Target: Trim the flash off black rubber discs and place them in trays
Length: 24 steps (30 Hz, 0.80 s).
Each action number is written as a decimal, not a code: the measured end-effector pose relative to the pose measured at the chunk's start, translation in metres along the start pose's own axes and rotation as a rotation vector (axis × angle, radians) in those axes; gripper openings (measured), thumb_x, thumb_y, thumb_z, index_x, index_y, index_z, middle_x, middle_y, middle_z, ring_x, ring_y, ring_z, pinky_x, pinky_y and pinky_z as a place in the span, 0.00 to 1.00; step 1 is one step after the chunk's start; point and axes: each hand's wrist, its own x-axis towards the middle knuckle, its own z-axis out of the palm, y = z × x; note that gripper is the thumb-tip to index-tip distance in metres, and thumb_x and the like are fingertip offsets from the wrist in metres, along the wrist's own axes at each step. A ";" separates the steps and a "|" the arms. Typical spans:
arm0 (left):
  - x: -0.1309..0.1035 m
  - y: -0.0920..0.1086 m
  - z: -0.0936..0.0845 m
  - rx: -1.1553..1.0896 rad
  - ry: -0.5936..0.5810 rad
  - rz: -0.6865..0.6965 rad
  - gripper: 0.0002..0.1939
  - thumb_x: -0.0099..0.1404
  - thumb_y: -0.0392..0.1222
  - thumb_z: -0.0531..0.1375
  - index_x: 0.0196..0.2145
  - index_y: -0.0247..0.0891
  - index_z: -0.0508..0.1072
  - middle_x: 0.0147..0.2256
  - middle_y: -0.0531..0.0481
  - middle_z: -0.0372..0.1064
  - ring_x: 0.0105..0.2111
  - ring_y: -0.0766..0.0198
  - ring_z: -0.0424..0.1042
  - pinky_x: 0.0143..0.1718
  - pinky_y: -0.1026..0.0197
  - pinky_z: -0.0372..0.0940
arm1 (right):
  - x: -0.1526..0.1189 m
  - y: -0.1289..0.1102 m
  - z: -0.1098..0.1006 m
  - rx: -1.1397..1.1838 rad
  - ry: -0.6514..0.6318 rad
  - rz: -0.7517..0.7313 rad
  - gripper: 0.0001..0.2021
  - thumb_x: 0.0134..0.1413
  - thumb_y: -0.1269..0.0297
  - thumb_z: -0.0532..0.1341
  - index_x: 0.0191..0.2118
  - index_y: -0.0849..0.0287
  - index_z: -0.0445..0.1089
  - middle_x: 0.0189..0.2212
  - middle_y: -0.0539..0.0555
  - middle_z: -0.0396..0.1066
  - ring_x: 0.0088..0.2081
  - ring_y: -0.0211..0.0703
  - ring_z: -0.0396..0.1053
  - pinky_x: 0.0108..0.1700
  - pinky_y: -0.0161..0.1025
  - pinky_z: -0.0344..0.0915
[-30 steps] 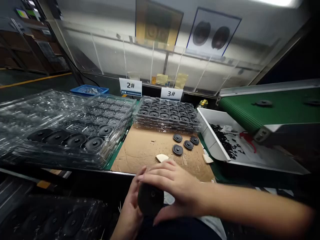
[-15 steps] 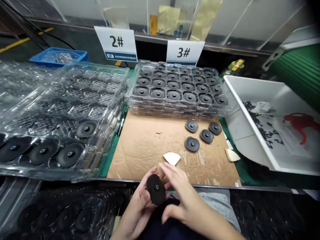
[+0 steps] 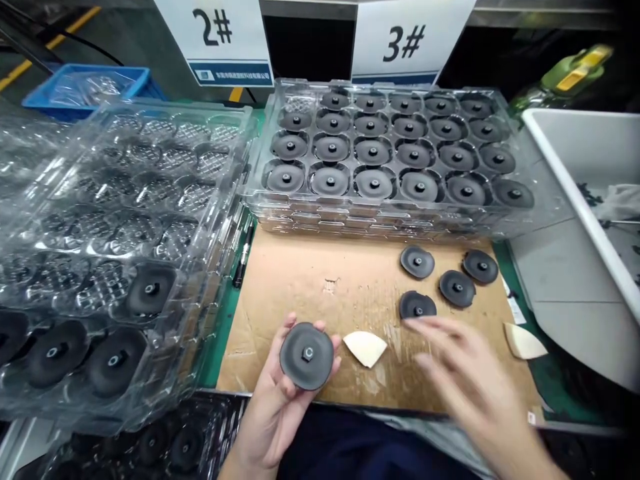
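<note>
My left hand [image 3: 273, 417] is closed around the edge of a black round disc [image 3: 295, 370] with a small raised stud at its centre, stud side up. My right hand [image 3: 465, 380] is blurred by motion, its fingers stretched out and apart from the thumb. Its fingertips are by the front edge of a loose black disc [image 3: 413, 301] on the cardboard [image 3: 290, 280]; whether they touch it I cannot tell. Two more loose discs, one [image 3: 417, 261] behind and one [image 3: 457, 289] to the right, lie close by. Between my hands sits a white wedge-shaped pad [image 3: 365, 348].
Stacked clear trays [image 3: 300, 208] of black discs stand at the back under the 3# sign [image 3: 407, 40]. Another clear tray [image 3: 195, 250], partly filled, is at left beside a black pen [image 3: 243, 257]. A white bin [image 3: 555, 267] and second white wedge [image 3: 524, 341] are at right.
My right hand has moved away from the held disc, rightward toward the loose discs. My left hand has turned the disc to face up more. The view has shifted closer to the bench.
</note>
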 end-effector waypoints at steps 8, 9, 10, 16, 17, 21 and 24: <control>0.016 -0.010 0.005 0.015 0.097 0.066 0.25 0.54 0.49 0.62 0.50 0.48 0.65 0.54 0.45 0.64 0.54 0.49 0.62 0.56 0.50 0.55 | -0.009 0.000 0.063 -0.015 -0.104 0.055 0.19 0.57 0.71 0.51 0.53 0.58 0.64 0.47 0.64 0.63 0.43 0.55 0.65 0.41 0.54 0.67; 0.017 -0.012 0.007 0.010 0.118 0.066 0.25 0.54 0.50 0.61 0.50 0.48 0.65 0.54 0.45 0.65 0.54 0.49 0.62 0.56 0.51 0.56 | -0.004 0.001 0.062 0.028 -0.093 0.063 0.18 0.57 0.72 0.50 0.51 0.57 0.66 0.44 0.62 0.65 0.42 0.53 0.66 0.41 0.52 0.67; 0.018 -0.013 0.008 0.004 0.141 0.067 0.24 0.55 0.50 0.60 0.50 0.48 0.65 0.53 0.45 0.65 0.54 0.49 0.63 0.56 0.51 0.56 | 0.001 0.001 0.059 0.064 -0.089 0.066 0.17 0.57 0.72 0.49 0.49 0.57 0.67 0.41 0.60 0.66 0.40 0.51 0.66 0.41 0.50 0.67; 0.017 -0.020 0.015 0.017 0.169 0.067 0.23 0.57 0.48 0.59 0.51 0.46 0.65 0.52 0.44 0.67 0.53 0.50 0.63 0.56 0.51 0.57 | 0.010 -0.004 0.037 0.311 -0.059 0.172 0.17 0.59 0.66 0.52 0.54 0.54 0.59 0.42 0.55 0.69 0.39 0.43 0.69 0.38 0.38 0.68; 0.016 -0.021 0.016 0.032 0.163 0.064 0.24 0.57 0.47 0.59 0.51 0.45 0.64 0.52 0.43 0.67 0.53 0.50 0.63 0.56 0.51 0.56 | 0.011 -0.007 0.030 0.363 -0.065 0.186 0.16 0.59 0.66 0.53 0.53 0.53 0.61 0.44 0.54 0.69 0.41 0.43 0.69 0.39 0.38 0.67; 0.012 -0.027 0.023 0.112 0.134 0.053 0.27 0.55 0.47 0.62 0.52 0.43 0.64 0.53 0.44 0.66 0.54 0.51 0.63 0.55 0.55 0.58 | 0.022 -0.027 -0.006 0.399 0.042 0.104 0.15 0.58 0.68 0.55 0.50 0.48 0.64 0.44 0.49 0.69 0.42 0.42 0.67 0.42 0.39 0.64; 0.006 -0.035 0.029 0.176 0.130 0.004 0.30 0.52 0.49 0.63 0.53 0.46 0.64 0.52 0.48 0.67 0.55 0.54 0.62 0.53 0.60 0.62 | 0.031 -0.047 -0.026 0.355 0.020 -0.225 0.18 0.57 0.73 0.52 0.51 0.48 0.64 0.39 0.49 0.72 0.38 0.41 0.67 0.38 0.40 0.61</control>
